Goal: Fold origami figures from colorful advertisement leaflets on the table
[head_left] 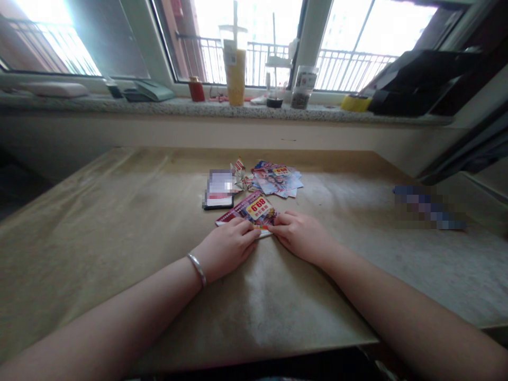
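A colourful printed paper (262, 207) with large red numbers, seemingly folded, lies on the table in front of me. My left hand (232, 243), a silver bangle at its wrist, is closed with bent fingers on the paper's near left edge. On the near right edge, my right hand (299, 233) pinches the paper, its fingertips close to the left ones. Just beyond are a phone-like device (220, 190) with a blurred screen, some small folded paper pieces (240, 177) and a fanned pile of printed papers (275, 180). The undersides of my fingers are hidden.
A tan cover lies on the table (138, 222). At the far right is a blurred blue strip (428, 207). Along the windowsill (166, 108) stand a tall cup of yellow drink (236, 76), a red jar (196, 90), clear containers (304, 87) and a black bulky object (413, 82).
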A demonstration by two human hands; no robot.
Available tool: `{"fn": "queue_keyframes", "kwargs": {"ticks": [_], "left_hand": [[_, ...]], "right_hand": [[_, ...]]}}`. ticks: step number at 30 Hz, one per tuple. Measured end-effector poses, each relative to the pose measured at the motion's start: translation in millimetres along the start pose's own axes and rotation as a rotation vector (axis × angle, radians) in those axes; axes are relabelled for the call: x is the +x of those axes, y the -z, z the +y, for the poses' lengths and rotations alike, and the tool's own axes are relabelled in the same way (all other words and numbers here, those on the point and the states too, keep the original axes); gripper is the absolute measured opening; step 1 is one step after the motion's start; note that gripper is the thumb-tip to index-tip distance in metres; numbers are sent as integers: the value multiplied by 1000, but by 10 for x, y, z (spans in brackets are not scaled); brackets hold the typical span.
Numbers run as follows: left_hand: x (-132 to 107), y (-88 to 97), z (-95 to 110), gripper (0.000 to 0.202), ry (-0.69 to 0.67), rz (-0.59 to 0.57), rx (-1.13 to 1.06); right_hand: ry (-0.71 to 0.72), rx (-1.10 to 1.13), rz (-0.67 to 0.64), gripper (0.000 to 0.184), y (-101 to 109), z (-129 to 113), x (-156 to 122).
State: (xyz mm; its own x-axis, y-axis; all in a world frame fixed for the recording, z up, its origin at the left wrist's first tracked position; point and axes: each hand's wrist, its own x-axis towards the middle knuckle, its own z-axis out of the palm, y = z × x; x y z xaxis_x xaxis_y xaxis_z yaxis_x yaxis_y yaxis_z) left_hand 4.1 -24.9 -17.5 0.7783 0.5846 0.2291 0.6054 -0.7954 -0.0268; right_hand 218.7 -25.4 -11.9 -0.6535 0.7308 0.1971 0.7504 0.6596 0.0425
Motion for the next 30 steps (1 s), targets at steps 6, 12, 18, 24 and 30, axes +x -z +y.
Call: {"fn": "queue_keyframes", "kwargs": {"ticks": [6,12,18,24,30], "left_hand": [[-12,4,-3,28,-10,-18,17],[-3,36,10,30,-25,-29,18],[-26,42,-6,36,-15,-69,-12],[-39,39,-24,37,-13,-72,-7],[-32,66,-20,36,-38,-63,7]], "right_hand": [[-19,-17,-33,26,22,-16,3],[-19,25,-17,23,22,6,-9],[-12,99,12,24,39,-5,-37],[65,107,26,25,21,13,-43],[120,102,48,24,10,56,-21]]}}
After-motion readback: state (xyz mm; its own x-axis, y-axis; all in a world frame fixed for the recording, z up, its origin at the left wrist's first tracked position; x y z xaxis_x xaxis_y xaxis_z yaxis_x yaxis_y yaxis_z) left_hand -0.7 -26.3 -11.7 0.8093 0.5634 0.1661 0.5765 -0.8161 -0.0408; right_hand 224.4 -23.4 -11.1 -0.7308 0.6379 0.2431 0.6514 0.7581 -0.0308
